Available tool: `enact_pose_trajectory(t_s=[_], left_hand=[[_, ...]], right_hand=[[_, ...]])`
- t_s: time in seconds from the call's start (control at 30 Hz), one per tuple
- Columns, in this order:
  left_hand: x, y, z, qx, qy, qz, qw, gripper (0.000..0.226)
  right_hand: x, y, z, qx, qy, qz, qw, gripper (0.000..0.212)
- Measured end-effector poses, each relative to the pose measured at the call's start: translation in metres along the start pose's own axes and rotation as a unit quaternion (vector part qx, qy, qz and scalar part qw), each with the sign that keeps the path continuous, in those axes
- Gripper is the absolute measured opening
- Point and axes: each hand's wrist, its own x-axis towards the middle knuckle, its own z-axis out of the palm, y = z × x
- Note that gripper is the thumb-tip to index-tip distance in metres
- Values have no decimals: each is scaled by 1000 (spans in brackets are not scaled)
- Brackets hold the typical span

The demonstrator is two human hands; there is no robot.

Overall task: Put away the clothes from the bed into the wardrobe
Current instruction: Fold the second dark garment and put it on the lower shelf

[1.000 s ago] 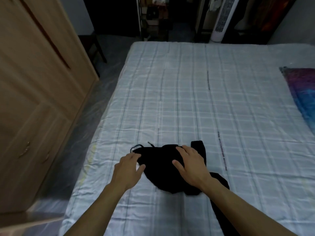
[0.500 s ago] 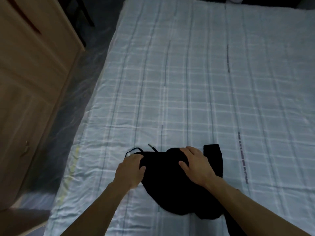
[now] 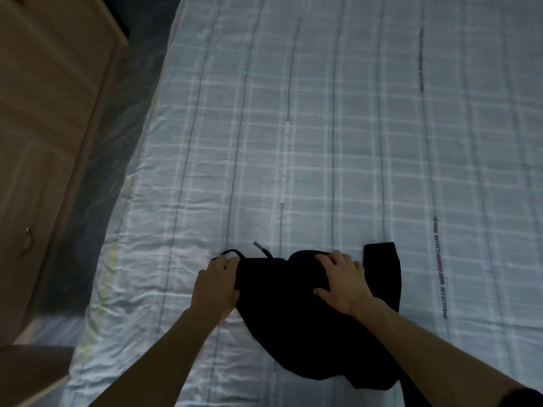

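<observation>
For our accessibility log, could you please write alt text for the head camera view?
Two bare hands rest on a black garment lying on a checked bedsheet: the left hand grips its left edge, the right hand lies flat on top. A wooden wardrobe stands to the left.

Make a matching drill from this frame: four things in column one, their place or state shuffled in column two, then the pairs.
1. left hand
2. right hand
3. drawstring tip
4. wardrobe

a. standing left of the bed
b. lying flat on top of the black garment
c. at the garment's left edge
d. lying on the sheet just beyond the garment

Pairs: 1-c, 2-b, 3-d, 4-a
</observation>
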Motion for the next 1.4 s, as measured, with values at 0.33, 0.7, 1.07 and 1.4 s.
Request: enact_pose_trajectory(t_s=[0.33,0.7,1.07,1.4], left_hand=[[-12,3,-6,101,62,59,991,43],[-69,15,-65,48,173,131,975,31],[-158,65,-156,60,313,180,930,25],[-277,115,-238,87,460,222,855,10]], right_hand=[[-10,-1,-13,95,20,15,995,56],[-58,12,-50,88,-2,-36,995,19],[-186,6,-80,183,153,-65,969,33],[-278,4,-112,215,281,-176,919,23]])
